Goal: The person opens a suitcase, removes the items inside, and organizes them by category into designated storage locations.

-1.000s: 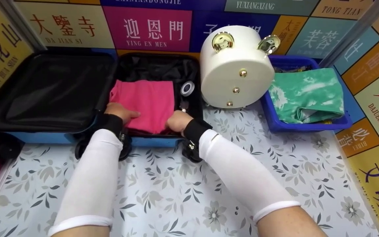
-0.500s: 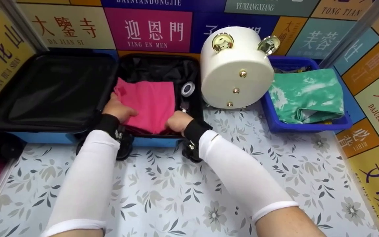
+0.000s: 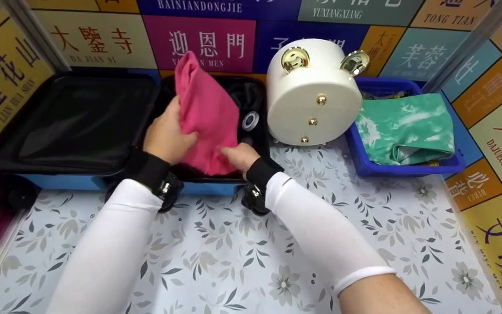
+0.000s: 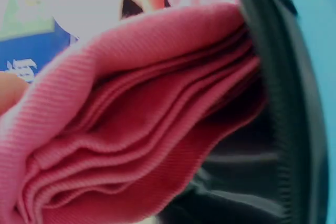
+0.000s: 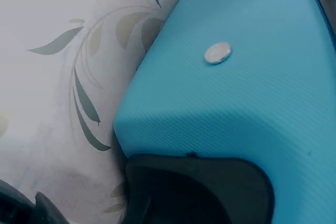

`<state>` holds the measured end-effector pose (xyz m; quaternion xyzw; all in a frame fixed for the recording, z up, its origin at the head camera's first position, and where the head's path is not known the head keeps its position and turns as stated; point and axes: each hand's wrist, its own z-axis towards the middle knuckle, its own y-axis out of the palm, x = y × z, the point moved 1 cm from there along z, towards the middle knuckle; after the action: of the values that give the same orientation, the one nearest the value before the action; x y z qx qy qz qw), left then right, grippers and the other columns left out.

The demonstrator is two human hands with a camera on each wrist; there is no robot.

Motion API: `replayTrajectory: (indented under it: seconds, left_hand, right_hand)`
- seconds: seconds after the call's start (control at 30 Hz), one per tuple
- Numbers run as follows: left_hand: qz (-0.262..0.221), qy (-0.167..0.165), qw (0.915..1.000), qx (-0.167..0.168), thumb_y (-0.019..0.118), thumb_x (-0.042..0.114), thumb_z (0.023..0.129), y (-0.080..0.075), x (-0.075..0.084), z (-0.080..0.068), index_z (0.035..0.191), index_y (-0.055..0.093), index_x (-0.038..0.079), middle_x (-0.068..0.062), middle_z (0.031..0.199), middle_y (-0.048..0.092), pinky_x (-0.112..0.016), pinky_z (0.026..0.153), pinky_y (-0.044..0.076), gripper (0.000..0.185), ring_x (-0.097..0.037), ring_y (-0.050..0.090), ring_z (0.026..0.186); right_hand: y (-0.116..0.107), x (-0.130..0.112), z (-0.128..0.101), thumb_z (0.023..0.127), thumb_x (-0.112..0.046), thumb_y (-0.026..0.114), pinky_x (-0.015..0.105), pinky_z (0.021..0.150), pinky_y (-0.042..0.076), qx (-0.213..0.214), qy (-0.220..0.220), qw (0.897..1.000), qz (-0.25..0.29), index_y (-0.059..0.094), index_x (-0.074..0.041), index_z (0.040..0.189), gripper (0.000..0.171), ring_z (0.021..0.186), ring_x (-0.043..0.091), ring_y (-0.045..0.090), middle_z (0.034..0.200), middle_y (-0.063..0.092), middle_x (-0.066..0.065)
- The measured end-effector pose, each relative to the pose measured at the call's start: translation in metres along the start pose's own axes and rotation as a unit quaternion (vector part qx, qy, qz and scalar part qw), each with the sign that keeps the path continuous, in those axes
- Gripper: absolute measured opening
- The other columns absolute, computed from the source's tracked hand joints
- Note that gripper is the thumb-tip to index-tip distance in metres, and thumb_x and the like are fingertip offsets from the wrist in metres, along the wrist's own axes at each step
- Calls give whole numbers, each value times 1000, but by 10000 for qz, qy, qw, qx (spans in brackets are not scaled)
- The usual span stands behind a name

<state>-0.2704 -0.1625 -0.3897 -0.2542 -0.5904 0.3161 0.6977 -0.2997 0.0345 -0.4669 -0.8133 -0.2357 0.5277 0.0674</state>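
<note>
A folded pink cloth [image 3: 205, 113] stands tilted up on edge in the right half of an open blue suitcase [image 3: 207, 187] with black lining. My left hand [image 3: 170, 135] grips the cloth's left side and holds it raised. At the cloth's lower right edge my right hand [image 3: 233, 155] holds on, its fingers tucked under the fabric. The left wrist view is filled by the pink cloth's [image 4: 131, 129] stacked folds beside the black lining [image 4: 283, 129]. The right wrist view shows only the suitcase's blue shell [image 5: 236, 77] and a black wheel [image 5: 199, 187].
The suitcase lid [image 3: 68, 122] lies open to the left. A small tape roll [image 3: 249, 120] sits inside by the right wall. A white round box with gold knobs [image 3: 314, 91] stands beside a blue bin [image 3: 408, 168] holding a green cloth [image 3: 408, 126]. The floral tabletop [image 3: 233, 253] spreads out in front.
The pink cloth lay flat in the suitcase; my left hand has lifted its left side so it now stands upright. My right hand stayed at the lower edge.
</note>
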Motion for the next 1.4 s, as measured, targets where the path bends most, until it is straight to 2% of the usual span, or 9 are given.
replayTrajectory:
  seconds: [0.17,0.33,0.43,0.57,0.8,0.9,1.1,1.27,1.4]
  left_hand:
    - [-299,632,9975,93,78,16,85,-15,23,-11,166,35,17,-19,143,67,-57,105,52,92,-38,67,123]
    - [-1078,1357,9844,311,79,6,82,-27,40,-21,163,43,12,-16,141,67,-49,109,50,89,-30,65,122]
    - [-1524,1644,9740,328,81,4,81,-31,49,-27,157,49,7,-14,135,68,-42,108,48,83,-25,62,118]
    - [-1886,1455,9710,220,85,7,81,-35,56,-33,140,61,-1,-15,121,71,-32,102,48,64,-21,63,109]
    - [-2802,752,9566,279,84,3,84,-34,55,-35,130,60,-4,-14,114,71,-24,98,51,52,-14,65,105]
    - [-3330,675,9392,497,83,0,84,-29,53,-35,134,59,-3,-13,118,71,-26,103,51,56,-13,66,109]
    - [-3542,781,9289,749,83,1,86,-11,58,-38,138,57,-5,-17,123,70,-28,107,49,58,-17,66,114]
    - [-2992,843,9473,779,83,13,92,1,67,-41,140,51,-7,-20,126,69,-30,108,49,61,-23,65,117]
    - [-2821,878,9541,490,81,18,95,4,70,-42,146,49,-4,-18,126,69,-27,101,52,64,-22,67,113]
  right_hand:
    - [-10,-1,-1,97,-33,77,39,112,52,157,-532,9774,2041,46,2,150,70,128,27,64,147,61,17]
    - [-29,-3,-3,96,-21,76,37,110,50,-284,-1289,9204,3679,46,-10,145,58,123,23,62,137,62,7]
    - [-40,-4,-7,79,-29,96,36,106,49,-660,-1718,8810,4358,47,-16,140,79,118,19,61,129,64,2]
    - [-56,-6,-16,46,-45,109,31,99,54,-945,-1902,8683,4482,56,-16,128,102,109,15,69,116,72,-2]
    - [-83,-14,-50,87,-15,89,35,85,64,-1157,-2178,8447,4751,66,-12,113,35,93,22,79,103,80,7]
    - [-91,-20,-66,100,-3,69,35,82,64,-992,-2306,8518,4598,65,-10,112,14,91,21,79,101,79,6]
    - [-109,-30,-87,96,12,62,26,87,59,674,-2724,9132,2956,57,2,134,40,92,11,71,117,73,12]
    - [-129,-32,-101,95,13,63,25,91,57,1495,-2874,9090,2621,56,8,142,48,94,11,70,132,70,20]
    - [-158,-32,-118,92,15,66,24,89,57,1850,-3208,8946,2500,67,2,129,39,94,11,70,113,77,0]
